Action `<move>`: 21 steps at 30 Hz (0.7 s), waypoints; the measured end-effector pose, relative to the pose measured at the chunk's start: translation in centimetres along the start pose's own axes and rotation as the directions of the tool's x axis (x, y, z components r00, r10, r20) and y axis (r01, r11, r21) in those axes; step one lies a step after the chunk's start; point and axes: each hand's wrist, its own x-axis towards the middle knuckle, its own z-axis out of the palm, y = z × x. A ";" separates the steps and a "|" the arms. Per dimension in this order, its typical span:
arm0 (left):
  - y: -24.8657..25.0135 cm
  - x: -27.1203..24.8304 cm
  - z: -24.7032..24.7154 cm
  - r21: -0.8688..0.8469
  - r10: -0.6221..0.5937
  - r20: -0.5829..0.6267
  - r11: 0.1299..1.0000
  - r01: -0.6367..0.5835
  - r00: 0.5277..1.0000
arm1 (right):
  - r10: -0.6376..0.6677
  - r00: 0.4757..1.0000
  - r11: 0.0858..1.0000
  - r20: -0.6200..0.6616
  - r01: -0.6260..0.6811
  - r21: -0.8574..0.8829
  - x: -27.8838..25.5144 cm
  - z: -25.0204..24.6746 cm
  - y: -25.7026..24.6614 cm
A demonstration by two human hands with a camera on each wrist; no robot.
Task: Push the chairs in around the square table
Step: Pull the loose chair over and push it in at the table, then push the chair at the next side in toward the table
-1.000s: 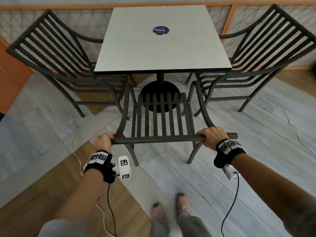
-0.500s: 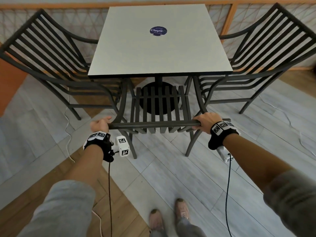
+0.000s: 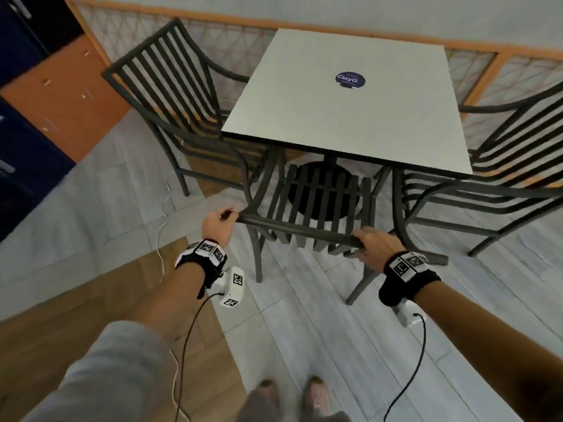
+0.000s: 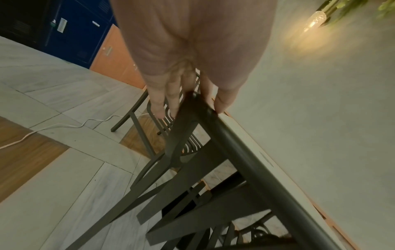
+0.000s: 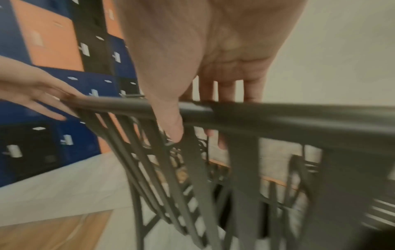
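The near chair [image 3: 316,205] stood at the table's front edge, its seat already under the square table [image 3: 344,108] and its slatted back just outside that edge. The left hand [image 3: 217,222] lay at the left end of the top rail [image 3: 292,228]; in the left wrist view its fingers [image 4: 158,99] were straight and loose beside the rail end, touching it at most, not wrapped round it. The right hand [image 3: 373,243] grasped the rail near its right end, thumb over the near side and fingers curled behind, as the right wrist view showed.

With only one hand truly holding, a further shove could swing the chair askew, so that its right armrest knocked the right chair [image 3: 502,166], which stood just beside it at the table's front right corner. The left chair [image 3: 182,108] at the left edge looked not fully in, judging by how much of its seat showed. A white cable [image 3: 163,220] trailed on the floor near its legs and might snag when that chair is pushed.

A round dark sticker [image 3: 350,79] near the table's far edge read "ClayG"; its smaller line was unreadable.
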 end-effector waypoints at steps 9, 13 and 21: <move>-3.6 1.1 -6.7 0.244 0.064 0.215 0.963 -0.117 0.975 | -0.394 0.916 0.917 0.078 0.387 0.093 10.1 -3.2 -17.3; -5.2 6.7 -12.0 0.375 0.053 0.277 0.913 -0.159 0.960 | -0.487 0.873 0.868 0.028 0.479 0.131 16.7 -5.3 -26.3; -7.5 23.3 -22.8 0.633 -0.003 0.313 0.746 -0.206 0.950 | -0.357 0.934 0.899 -0.030 0.352 0.259 31.0 -7.5 -39.5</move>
